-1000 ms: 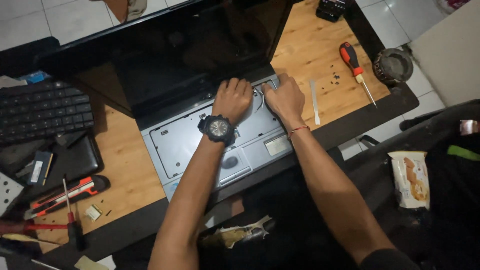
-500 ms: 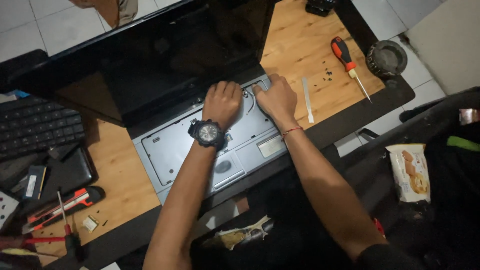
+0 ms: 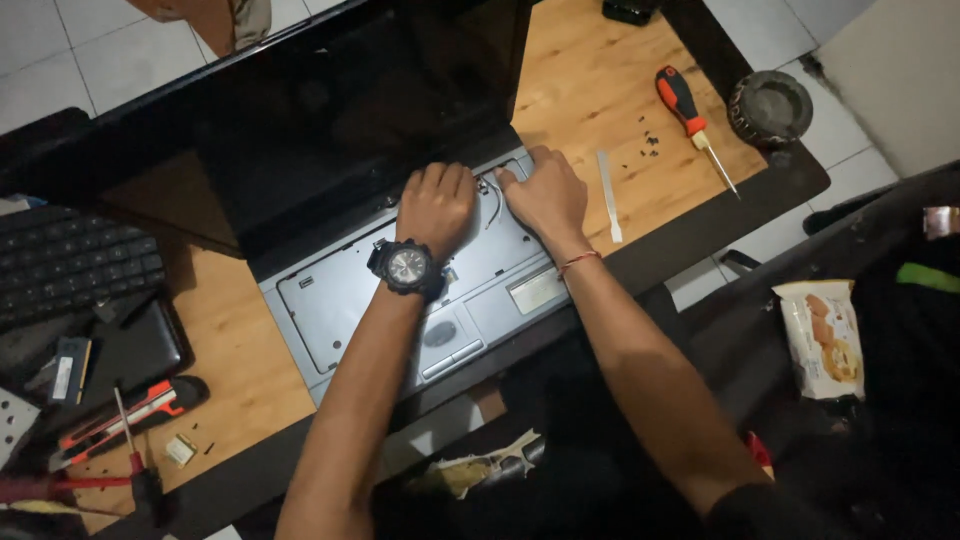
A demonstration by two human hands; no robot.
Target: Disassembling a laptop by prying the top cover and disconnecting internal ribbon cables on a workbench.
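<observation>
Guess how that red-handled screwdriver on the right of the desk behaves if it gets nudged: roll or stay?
The red-handled screwdriver lies flat on the wooden desk; its rounded handle would probably roll sideways. The thin shaft looks rigid, so it should lift stiffly, handle-heavy. Tiny dark screws beside it would likely scatter if it rolls.

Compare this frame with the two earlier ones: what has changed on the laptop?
Little. Both hands sit as before on the upper edge of the laptop base: left hand fisted, right hand beside the loose wire. Nothing was picked up or let go. The red-handled screwdriver, white pry tool and detached keyboard lie unmoved; only the camera's framing shifted.
</observation>
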